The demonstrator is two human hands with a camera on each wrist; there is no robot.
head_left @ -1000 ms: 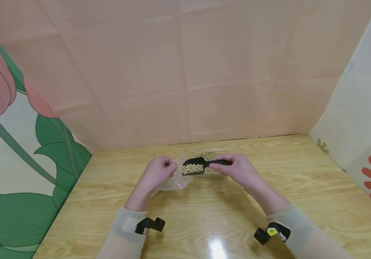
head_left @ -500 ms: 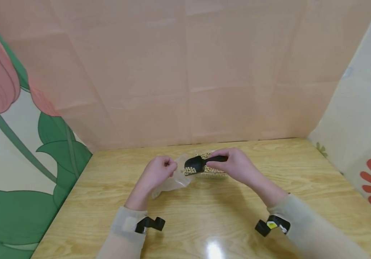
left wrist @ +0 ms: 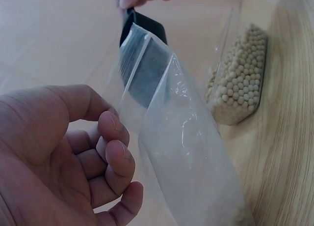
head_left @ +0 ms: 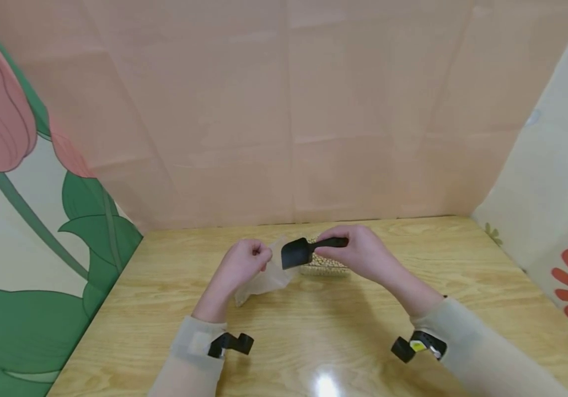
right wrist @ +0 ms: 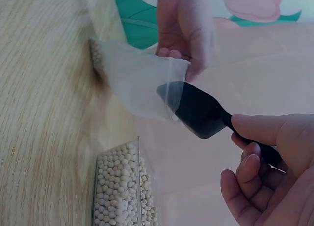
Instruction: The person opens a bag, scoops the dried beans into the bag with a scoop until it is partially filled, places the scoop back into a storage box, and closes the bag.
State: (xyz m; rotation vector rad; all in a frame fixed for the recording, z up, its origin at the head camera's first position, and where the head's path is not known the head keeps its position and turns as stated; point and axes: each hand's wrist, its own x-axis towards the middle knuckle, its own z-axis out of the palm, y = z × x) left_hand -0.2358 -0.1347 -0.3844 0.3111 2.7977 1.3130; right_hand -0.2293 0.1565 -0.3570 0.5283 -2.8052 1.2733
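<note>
My left hand (head_left: 245,262) pinches the mouth of a clear plastic bag (left wrist: 186,142) by its edge. The bag hangs slanting, and some pale round beans (right wrist: 96,55) lie at its bottom. In my right hand (head_left: 360,251) is the handle of a black scoop (head_left: 296,253), held between thumb and fingers. The scoop's blade tilts down toward the left, with its front part inside the bag's mouth, as both wrist views show. No beans show on the blade in the head view.
A clear box (right wrist: 120,186) full of pale beans stands on the wooden table (head_left: 314,331), behind the scoop and partly covered by my right hand in the head view. A pink sheet (head_left: 289,110) hangs at the table's back edge.
The scoop was loaded with beans and roughly level one second ago. My right hand has tipped it toward the bag, and its beans have slid out of sight. The left hand stays put.
</note>
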